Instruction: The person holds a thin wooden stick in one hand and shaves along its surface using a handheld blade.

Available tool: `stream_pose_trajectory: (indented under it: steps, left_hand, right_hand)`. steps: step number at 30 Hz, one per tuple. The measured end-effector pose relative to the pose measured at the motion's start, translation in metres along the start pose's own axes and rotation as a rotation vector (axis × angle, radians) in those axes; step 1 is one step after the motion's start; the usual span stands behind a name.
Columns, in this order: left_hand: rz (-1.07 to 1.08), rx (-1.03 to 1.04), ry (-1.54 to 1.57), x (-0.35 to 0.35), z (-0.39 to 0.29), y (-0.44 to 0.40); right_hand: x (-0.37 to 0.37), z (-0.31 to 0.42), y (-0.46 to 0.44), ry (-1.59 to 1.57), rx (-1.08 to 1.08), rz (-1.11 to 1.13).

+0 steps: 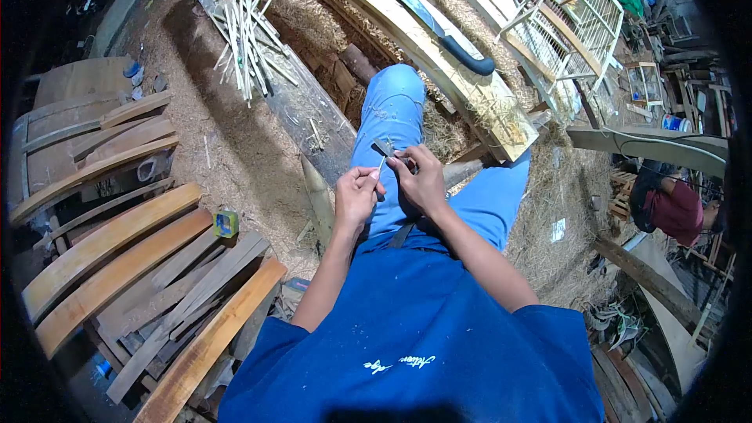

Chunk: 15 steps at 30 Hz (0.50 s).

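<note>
The thin, pale stick of wood or bamboo (382, 164) is at the fingertips of the person's left hand (359, 195), above the thigh in light blue jeans (392, 110). The left hand is closed in a pinch on this stick, and a short part of it comes out from the fingers, upward to the other hand. The right hand (423, 180) is also closed, gripping a small, dark, flat tool, which looks like metal (381, 146); the wide end of this tool is just beside the tip of the stick. Whether the two touch, I cannot tell.

In my judgement, the step in hand is a fine working of the stick's end with the flat tool. The next move seems to call for a steady left pinch and a small, controlled motion of the right fingers, with the edge kept away from the left fingertips.

More such sticks lie in a loose, pale heap (249, 43) on a grey, weathered plank (313, 121). A large knife with black handle (464, 55) rests on a thick, light-coloured beam (489, 113), apart from both hands.
</note>
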<state>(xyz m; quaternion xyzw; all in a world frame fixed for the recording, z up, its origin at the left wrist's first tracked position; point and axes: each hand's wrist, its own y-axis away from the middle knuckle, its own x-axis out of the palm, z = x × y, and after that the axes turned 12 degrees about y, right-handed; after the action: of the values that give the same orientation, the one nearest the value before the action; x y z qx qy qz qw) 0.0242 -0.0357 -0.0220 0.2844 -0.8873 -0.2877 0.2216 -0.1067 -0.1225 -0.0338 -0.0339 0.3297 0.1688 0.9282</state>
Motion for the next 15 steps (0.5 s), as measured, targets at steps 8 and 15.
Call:
stream_pose_trajectory:
  steps: [8,15]
  left_hand:
    - [0.015,0.015,0.044,0.016,-0.016,-0.014]
    - [0.045,0.028,-0.009,0.022,-0.016,-0.036]
  right_hand:
    - [0.000,-0.013,-0.016,-0.085,-0.069,-0.044]
    - [-0.003,-0.013,-0.013,-0.106,-0.091,0.053]
